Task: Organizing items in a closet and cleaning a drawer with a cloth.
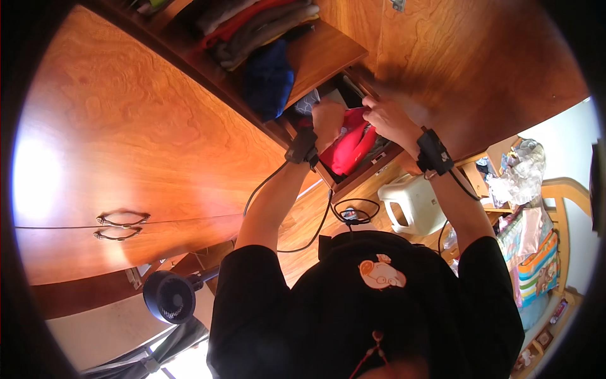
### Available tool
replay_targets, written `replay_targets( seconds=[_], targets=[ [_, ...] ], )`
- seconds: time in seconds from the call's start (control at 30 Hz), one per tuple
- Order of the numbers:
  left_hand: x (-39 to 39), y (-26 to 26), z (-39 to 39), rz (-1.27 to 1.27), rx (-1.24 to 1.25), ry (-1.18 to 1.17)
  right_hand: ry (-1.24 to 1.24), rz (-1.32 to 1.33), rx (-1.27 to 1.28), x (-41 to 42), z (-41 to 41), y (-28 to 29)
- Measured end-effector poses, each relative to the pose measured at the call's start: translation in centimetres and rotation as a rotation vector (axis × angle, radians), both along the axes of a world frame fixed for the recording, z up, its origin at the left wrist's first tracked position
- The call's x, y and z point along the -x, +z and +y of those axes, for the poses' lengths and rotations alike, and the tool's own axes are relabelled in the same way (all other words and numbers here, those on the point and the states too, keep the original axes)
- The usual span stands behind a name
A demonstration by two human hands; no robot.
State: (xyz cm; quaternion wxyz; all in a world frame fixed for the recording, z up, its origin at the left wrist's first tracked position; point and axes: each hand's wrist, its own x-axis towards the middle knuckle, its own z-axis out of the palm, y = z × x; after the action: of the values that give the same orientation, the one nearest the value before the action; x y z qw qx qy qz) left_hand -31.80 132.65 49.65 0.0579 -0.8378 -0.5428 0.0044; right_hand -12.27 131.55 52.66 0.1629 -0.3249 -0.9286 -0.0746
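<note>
Before me a wooden drawer (352, 182) is pulled out below a shelf of the wardrobe. Red cloth (348, 154) lies in it, with dark and grey patterned fabric (307, 103) towards the back. My left hand (329, 118) reaches into the drawer over the red cloth; its fingertips are partly hidden, and what they hold cannot be told. My right hand (381, 113) is at the drawer's right side, fingers curled near the red cloth and the side panel. Both wrists wear black devices with cables.
Folded clothes (265, 33) and a blue garment (270, 80) fill the shelf above. Large wardrobe doors (156, 142) stand on both sides. A white plastic stool (414, 203) is on the wood floor. A black fan (169, 297) stands lower left, a bed with bedding (539, 270) at right.
</note>
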Motion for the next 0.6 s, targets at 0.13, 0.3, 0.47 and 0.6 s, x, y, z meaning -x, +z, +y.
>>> replay_targets(
  seconds=[0.13,0.3,0.47,0.6],
  targets=[
    [-2.4,0.1,-2.3,-0.303,-0.166,-0.089,0.024,0.159,-0.129,0.0,-1.5,0.4],
    [-4.8,3.0,-5.2,-0.458,-0.052,-0.126,-0.038,-0.082,0.072,-2.0,-1.9,-1.7],
    [-3.6,6.6,-7.1,-0.84,-0.257,-0.197,-0.054,0.029,-0.069,-2.9,-3.1,-1.0],
    [1.8,6.2,-5.3,-0.804,-0.364,-0.01,-0.153,-0.18,0.086,-3.5,-4.8,2.5]
  ],
)
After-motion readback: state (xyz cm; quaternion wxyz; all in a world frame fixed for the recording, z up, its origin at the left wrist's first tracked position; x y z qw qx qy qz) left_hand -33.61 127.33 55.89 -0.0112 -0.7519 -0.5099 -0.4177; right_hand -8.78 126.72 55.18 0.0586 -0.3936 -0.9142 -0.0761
